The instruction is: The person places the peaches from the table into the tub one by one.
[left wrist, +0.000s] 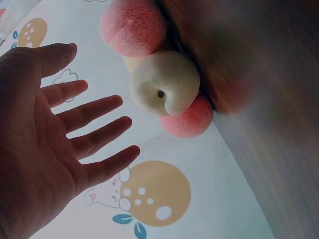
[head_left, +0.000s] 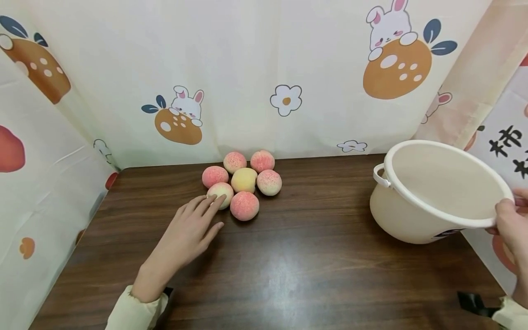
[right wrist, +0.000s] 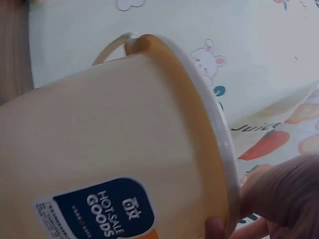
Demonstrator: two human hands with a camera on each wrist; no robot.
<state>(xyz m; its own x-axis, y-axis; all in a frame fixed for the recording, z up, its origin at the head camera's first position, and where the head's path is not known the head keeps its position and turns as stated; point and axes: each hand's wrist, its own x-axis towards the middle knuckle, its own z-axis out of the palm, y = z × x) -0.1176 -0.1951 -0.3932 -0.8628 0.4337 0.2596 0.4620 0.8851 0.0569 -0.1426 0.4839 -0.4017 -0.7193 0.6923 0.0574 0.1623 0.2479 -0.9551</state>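
Note:
In the head view, my left hand (head_left: 185, 236) reaches over the table with its fingers spread, fingertips right at a pale peach (head_left: 220, 188). A pink peach (head_left: 244, 206) lies just right of that one. The left wrist view shows the same hand (left wrist: 50, 134) with straight fingers and nothing in them, beside the pale peach (left wrist: 174, 74) with a small dark hole. On the right, my right hand (head_left: 511, 224) grips the rim of a cream bucket (head_left: 396, 215). Up close, the bucket (right wrist: 109, 129) bears a dark blue label, and fingers curl over its rim.
A yellow peach (head_left: 244, 180) sits in the middle of the cluster, ringed by several pink and pale ones. The dark wooden table (head_left: 313, 256) meets a printed cloth (head_left: 247, 55) at its back edge. The bucket's handle (head_left: 380, 176) hangs on its left side.

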